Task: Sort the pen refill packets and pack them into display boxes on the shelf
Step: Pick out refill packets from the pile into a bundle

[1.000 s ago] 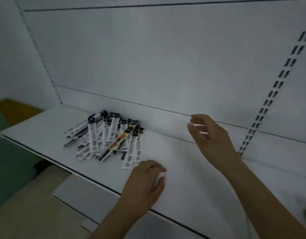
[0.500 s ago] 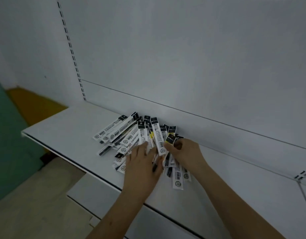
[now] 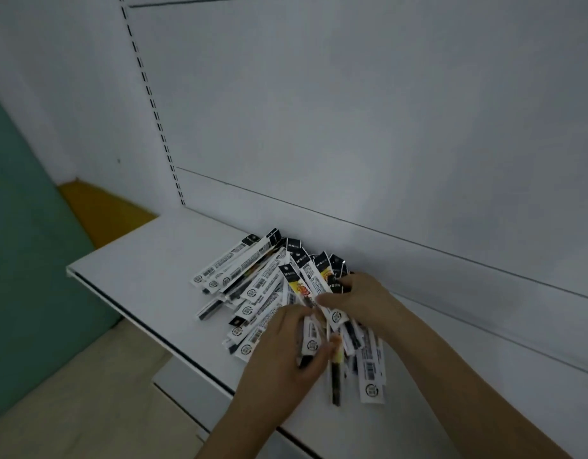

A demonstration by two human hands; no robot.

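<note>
both hands gripping packets in pile, near shelf back.

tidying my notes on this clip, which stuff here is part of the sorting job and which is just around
Part of the job:
- pile of pen refill packets
- white shelf they lie on
- left hand and right hand, both gripping packets

Just around:
- white back panel
- slotted upright
- green wall
- yellow patch

No display boxes in view.

Under the hands, the refill packets look like glossy clear plastic with printed paper labels; the shelf beneath them looks smooth, matt white-painted metal.
</note>
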